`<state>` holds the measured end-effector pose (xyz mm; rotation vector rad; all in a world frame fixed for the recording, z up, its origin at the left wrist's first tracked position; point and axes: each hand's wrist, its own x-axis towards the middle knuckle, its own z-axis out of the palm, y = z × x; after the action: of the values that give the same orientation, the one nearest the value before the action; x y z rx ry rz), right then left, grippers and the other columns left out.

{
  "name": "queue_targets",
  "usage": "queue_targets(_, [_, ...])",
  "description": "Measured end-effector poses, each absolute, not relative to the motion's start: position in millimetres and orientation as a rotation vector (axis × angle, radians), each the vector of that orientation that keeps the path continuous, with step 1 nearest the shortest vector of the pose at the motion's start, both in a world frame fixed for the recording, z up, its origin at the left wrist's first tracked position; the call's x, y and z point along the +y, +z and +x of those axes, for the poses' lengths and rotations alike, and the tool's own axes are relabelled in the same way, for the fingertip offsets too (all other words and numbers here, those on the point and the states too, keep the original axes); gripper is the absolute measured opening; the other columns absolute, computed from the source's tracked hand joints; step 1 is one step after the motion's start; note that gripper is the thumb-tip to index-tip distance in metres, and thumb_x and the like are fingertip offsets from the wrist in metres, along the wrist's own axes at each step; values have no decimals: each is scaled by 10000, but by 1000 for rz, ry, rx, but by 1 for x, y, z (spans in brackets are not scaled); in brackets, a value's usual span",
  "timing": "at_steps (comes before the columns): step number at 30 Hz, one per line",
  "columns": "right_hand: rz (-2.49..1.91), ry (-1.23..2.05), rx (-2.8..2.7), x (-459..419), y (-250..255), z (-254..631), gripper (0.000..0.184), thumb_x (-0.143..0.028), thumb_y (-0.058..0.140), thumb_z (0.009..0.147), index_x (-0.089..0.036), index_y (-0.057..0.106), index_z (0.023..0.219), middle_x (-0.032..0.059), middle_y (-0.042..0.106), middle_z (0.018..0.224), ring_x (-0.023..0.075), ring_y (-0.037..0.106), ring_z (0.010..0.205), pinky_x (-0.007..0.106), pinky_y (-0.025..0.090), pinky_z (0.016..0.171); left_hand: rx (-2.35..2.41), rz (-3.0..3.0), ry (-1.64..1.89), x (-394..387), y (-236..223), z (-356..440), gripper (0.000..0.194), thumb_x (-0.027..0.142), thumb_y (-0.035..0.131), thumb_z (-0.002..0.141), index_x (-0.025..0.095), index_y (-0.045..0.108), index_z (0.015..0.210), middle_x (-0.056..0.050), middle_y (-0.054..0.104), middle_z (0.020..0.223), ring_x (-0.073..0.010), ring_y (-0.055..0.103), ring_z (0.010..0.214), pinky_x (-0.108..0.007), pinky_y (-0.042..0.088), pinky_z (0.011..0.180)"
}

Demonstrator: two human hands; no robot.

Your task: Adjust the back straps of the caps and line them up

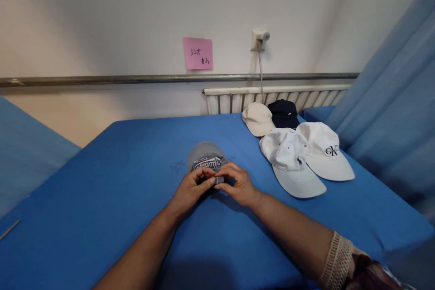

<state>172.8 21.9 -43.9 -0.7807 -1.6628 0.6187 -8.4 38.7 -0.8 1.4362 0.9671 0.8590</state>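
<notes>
Pale wall point(136, 18) behind, blue-covered table point(112, 172) across the middle and lower frame. Near centre, grey cap point(204, 150) lying just beyond the fingertips, slightly up and left of a small dark grey piece point(220, 180). Long axis of that piece roughly level, left to right; left hand point(188, 192) and right hand point(243, 186) about equally near, each with thumb and fingers pinched on an end. Near edge of the cap hidden by fingers; impossible to tell if joined to the piece. Thin stick point(9, 230) cut off at lower left.
</notes>
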Motion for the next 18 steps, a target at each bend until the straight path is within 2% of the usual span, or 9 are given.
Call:
queue_targets(7, [-775,664,-1600,24,-48,173,212,-295,741,797,-233,684,991,32,624,907,163,595,803,295,511,704,980,1313,805,40,-5,-13,332,444,741,756,189,646,946,9,596,739,-105,508,607,-219,362,547])
queue_targets(11, [-777,689,-1586,24,-48,172,217,-302,747,788,-242,687,989,29,624,912,160,595,796,294,518,705,978,1305,824,40,-3,-13,324,397,790,708,186,650,910,11,599,745,-102,506,618,-219,372,569])
queue_targets(18, [-759,665,-1650,23,-47,173,226,-300,741,802,-249,694,1016,29,632,923,171,610,871,315,516,783,974,1373,828,39,0,-10,293,385,788,706,182,652,867,1,596,789,-122,523,709,-240,412,654])
